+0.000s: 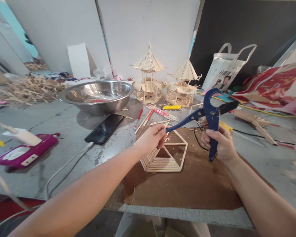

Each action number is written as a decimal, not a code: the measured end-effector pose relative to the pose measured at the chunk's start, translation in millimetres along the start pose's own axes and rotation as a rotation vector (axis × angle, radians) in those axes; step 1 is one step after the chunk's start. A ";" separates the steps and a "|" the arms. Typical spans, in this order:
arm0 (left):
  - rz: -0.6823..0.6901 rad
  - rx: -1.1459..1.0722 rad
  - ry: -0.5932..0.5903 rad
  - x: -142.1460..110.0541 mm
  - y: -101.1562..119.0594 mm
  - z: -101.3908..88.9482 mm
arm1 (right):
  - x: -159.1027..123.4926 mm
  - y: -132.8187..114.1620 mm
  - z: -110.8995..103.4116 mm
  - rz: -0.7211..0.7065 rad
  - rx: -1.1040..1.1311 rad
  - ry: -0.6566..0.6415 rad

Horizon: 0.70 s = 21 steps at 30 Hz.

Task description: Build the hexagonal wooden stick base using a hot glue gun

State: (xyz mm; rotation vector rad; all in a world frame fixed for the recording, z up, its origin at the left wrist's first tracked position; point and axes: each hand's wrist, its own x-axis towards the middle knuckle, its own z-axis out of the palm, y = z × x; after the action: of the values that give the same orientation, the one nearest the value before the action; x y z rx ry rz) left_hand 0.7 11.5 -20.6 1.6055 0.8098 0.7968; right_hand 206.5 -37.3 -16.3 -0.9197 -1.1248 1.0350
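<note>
My right hand (pixel 220 141) is wrapped round one handle of a blue pipe cutter (pixel 213 115), held above a brown board. The cutter's hooked jaw points up, and its two handles are spread wide. Closed fingers of my left hand (pixel 153 138) pinch the tip of the other handle, on the left. Below my left hand lies a hexagonal frame of thin wooden sticks (pixel 165 164), with sticks filling its lower and left sections. My left hand hides part of the frame. Behind my right hand a yellow object (pixel 226 126) shows only in part.
Two stick pagoda models (pixel 149 84) stand at the back. Loose sticks (pixel 150 115) and a yellow utility knife (pixel 172 107) lie before them. Leftward are a steel bowl (pixel 96 105), a phone (pixel 105 129) on a cable and a purple power strip (pixel 40 148). A bag (pixel 220 70) stands back right.
</note>
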 end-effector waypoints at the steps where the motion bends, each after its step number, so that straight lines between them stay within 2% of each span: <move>1: 0.000 0.019 0.007 -0.8 0.8 1.5 | -0.3 1.0 1.2 -0.007 -0.007 0.022; 4: 0.018 0.065 0.017 -4.3 5.0 6.5 | -0.4 3.1 5.1 -0.052 -0.051 0.051; 7: 0.054 0.107 0.018 -7.4 7.8 9.4 | -1.0 1.5 8.8 -0.052 -0.015 -0.034; 10: 0.038 0.092 -0.039 -8.5 5.8 11.1 | -3.6 -4.3 13.6 -0.011 0.034 -0.115; 14: -0.139 -0.091 -0.191 -8.5 1.9 15.0 | -6.9 -10.9 19.4 0.026 -0.002 -0.144; 16: -0.240 -0.210 -0.231 -8.2 2.4 15.9 | -6.5 -10.6 19.4 0.036 -0.042 -0.127; 21: -0.318 -0.428 -0.146 -5.2 7.4 8.8 | -2.7 -6.8 13.0 -0.010 -0.013 -0.037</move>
State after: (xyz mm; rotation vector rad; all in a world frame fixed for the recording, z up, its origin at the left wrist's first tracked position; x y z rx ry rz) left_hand 6.0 1.4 -15.1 1.1067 0.7094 0.5690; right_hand 194.7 -40.9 -8.0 -0.9078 -1.1668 1.0417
